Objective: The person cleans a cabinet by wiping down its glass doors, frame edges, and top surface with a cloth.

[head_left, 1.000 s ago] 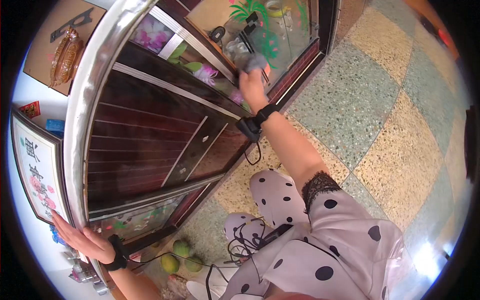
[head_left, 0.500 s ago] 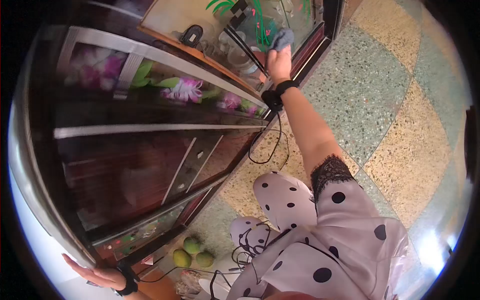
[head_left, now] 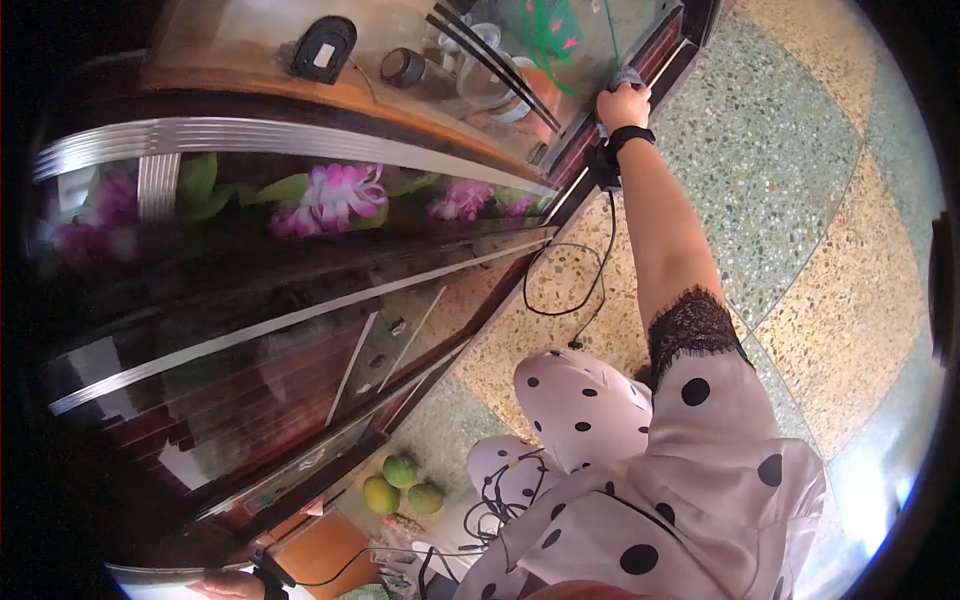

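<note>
Grey crumpled cloth is being gripped by the right hand at the dark glass-fronted cabinet; the left hand's state I cannot tell.

Two hands, one cloth, three green fruits, perhaps four pink blooms.

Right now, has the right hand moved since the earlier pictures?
Yes, the right hand has moved toward the cabinet's dark red lower edge, beside the floor.
</note>
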A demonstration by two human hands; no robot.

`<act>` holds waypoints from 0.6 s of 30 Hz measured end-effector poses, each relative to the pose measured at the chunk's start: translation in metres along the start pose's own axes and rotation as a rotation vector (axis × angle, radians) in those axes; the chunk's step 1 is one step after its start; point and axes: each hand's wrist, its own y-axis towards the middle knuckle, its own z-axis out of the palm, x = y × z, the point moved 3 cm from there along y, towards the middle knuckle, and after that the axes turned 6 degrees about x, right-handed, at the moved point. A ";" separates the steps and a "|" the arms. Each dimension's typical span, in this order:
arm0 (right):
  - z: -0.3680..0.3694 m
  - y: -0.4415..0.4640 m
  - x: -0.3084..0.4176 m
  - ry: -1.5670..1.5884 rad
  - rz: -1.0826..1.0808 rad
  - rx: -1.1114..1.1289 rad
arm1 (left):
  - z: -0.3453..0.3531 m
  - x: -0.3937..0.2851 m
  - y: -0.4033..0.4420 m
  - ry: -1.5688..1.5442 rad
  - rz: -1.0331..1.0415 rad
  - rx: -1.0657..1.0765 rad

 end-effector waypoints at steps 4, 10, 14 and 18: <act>0.013 -0.021 -0.003 -0.009 -0.095 -0.043 | 0.000 0.003 -0.003 -0.018 -0.030 -0.008; 0.046 -0.109 -0.012 -0.098 -0.238 0.110 | 0.002 0.004 -0.007 -0.006 -0.080 0.022; 0.064 -0.164 -0.019 -0.025 -0.370 0.270 | 0.005 -0.025 0.015 0.182 0.313 0.051; 0.063 -0.124 -0.036 -0.123 -0.582 0.548 | 0.004 -0.017 0.017 0.168 0.269 0.038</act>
